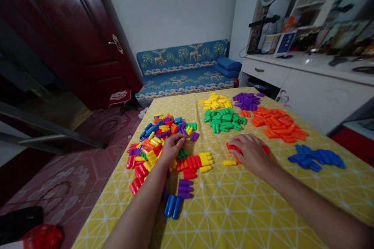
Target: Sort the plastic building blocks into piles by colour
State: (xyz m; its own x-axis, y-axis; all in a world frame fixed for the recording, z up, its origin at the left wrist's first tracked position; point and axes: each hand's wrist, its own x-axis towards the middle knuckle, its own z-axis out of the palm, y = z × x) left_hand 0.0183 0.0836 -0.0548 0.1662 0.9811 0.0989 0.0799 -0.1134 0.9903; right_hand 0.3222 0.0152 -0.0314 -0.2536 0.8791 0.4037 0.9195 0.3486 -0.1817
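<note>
My left hand (173, 147) reaches over the right side of a mixed pile of bullet-shaped plastic building blocks (152, 149). Its thumb and fingers are drawn together, and what they hold, if anything, is hidden. A purple block (194, 136) lies just beyond its fingertips. My right hand (248, 149) is curled palm-down over red blocks (234, 150), which show at its fingertips and past its far side. Left of that hand lies a single yellow block (230, 162). Between the hands are joined red blocks (193, 162) and yellow blocks (206, 158).
Sorted heaps of yellow (216, 102), purple (247, 101), green (224, 120), orange (279, 124) and blue blocks (317, 157) sit across the patterned tablecloth (233, 210). Purple (185, 189) and blue blocks (172, 206) lie near me. Behind stands a blue sofa (184, 70); a white dresser (315, 89) is right.
</note>
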